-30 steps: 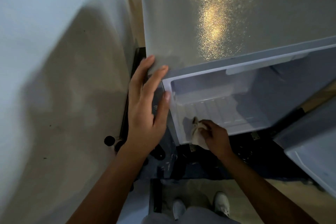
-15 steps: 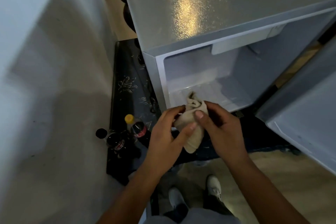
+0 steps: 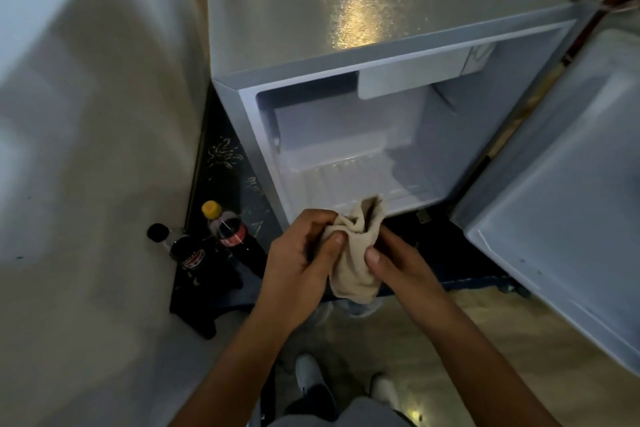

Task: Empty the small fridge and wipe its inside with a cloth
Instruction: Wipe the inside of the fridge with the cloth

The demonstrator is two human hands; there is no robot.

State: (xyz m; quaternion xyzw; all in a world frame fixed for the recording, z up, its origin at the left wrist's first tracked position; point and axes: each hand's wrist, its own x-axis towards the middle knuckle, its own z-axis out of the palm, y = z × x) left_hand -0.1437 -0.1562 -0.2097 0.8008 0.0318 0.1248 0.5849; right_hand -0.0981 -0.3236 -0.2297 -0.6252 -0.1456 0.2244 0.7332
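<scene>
Before the open fridge, our left hand and right hand both grip a beige cloth; cola bottles stand on the floor beside.

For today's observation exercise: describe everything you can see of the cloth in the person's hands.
The cloth is beige, soft and looks like terry towelling, bunched into a crumpled wad with folds sticking up at its top. It is held in the air before the open fridge, outside it, touching nothing else. The left hand and the right hand grip it from either side, fingers pressed into the fabric.
</scene>
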